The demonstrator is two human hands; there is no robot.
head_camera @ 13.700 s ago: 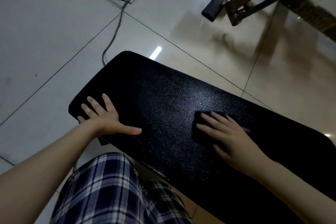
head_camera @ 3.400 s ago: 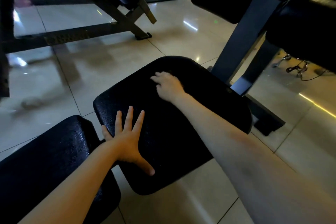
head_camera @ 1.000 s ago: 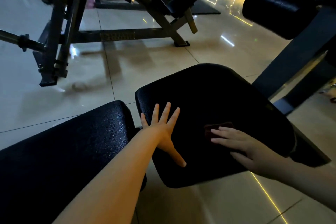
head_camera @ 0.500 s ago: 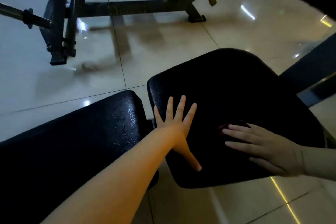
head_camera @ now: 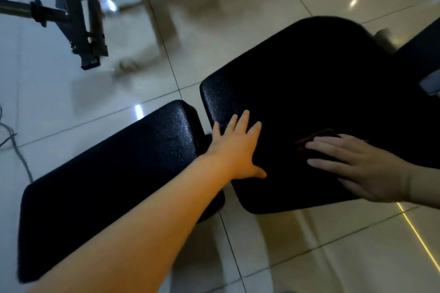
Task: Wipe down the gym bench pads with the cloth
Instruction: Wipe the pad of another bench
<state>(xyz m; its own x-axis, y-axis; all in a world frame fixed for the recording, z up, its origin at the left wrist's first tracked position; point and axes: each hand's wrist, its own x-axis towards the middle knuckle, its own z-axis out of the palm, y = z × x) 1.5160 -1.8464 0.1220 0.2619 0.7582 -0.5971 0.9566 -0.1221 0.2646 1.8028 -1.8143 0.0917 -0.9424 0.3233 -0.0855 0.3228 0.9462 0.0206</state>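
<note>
Dark cloth (head_camera: 320, 137), mostly hidden under flat-fingered right hand (head_camera: 357, 169); left hand (head_camera: 238, 147) splayed flat on seat pad (head_camera: 309, 78).

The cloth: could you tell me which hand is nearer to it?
Right. The right hand presses on the cloth; the left hand rests on the seat pad beside it, apart.

Arms extended forward; left hand (head_camera: 238, 150) flat, fingers spread; right hand (head_camera: 362, 169) flat, palm down, fingers straight.
</note>
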